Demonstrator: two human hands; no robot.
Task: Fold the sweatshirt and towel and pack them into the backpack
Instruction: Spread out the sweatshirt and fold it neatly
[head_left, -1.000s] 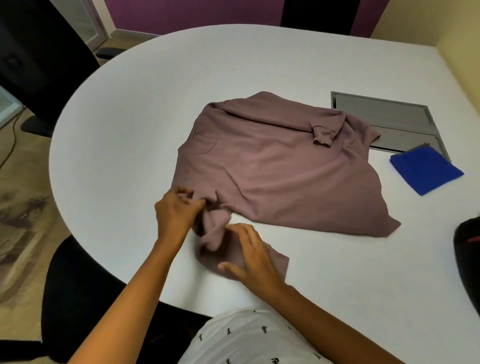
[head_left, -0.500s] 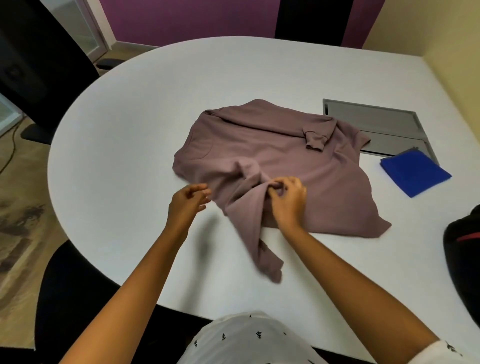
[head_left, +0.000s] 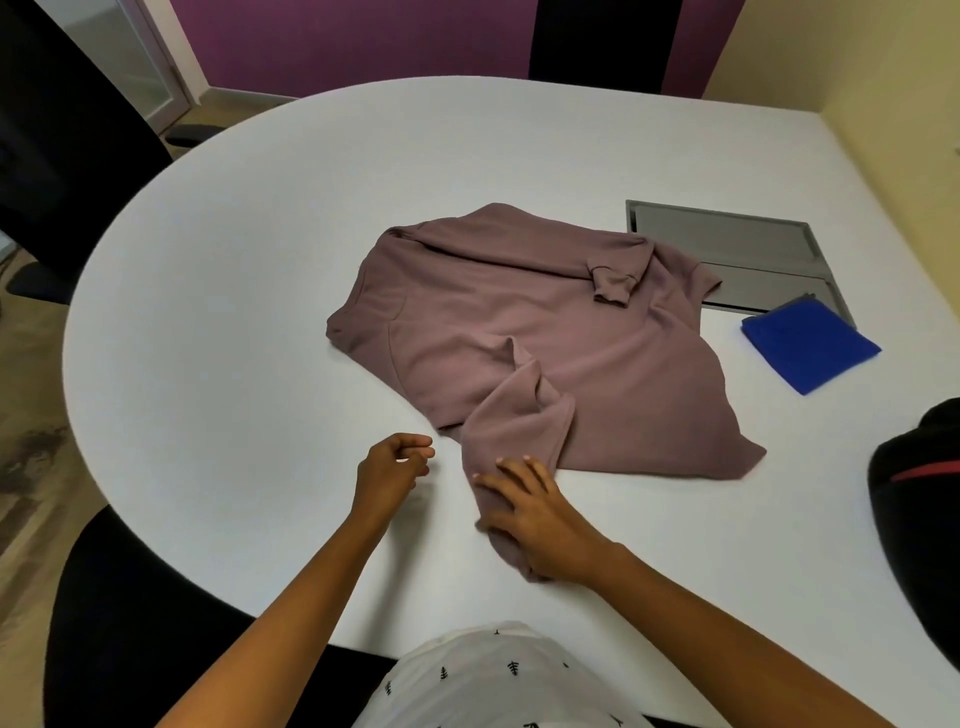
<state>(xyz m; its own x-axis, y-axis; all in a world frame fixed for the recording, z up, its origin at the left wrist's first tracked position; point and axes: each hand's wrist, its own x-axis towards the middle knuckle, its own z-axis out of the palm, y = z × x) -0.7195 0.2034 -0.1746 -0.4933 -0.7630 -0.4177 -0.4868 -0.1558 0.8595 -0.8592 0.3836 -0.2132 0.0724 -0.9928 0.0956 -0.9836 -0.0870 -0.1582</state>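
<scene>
We read this as the sweatshirt fold, and an early part of it: the mauve sweatshirt (head_left: 545, 332) lies spread on the white table (head_left: 260, 312), its far sleeve (head_left: 613, 286) laid across the chest, while the near sleeve (head_left: 514, 421) trails off the body toward the table's near edge. The right hand (head_left: 540, 519) rests flat on the end of that near sleeve, its fingers (head_left: 519, 470) stretched out and pressing the cloth down rather than gripping it. The left hand (head_left: 392, 465) hangs over the table just beside the sleeve and apart from it, fingers curled in toward the thumb; as far as we can make out they hold nothing, though the tips are too small to be sure. The blue towel (head_left: 808, 348) lies squared up to the right, partly over a grey panel (head_left: 727, 244) set in the table, well apart from both hands. The black backpack (head_left: 919, 519) shows only as a dark edge with a red stripe at the far right, so we cannot tell whether it is open. In our judgement the next move calls for a real grip on the near sleeve, to carry it up and lay it across the body like the other one, flattening the bunched ridge near the shoulder; only then can the body be folded, and packing is a long way off
</scene>
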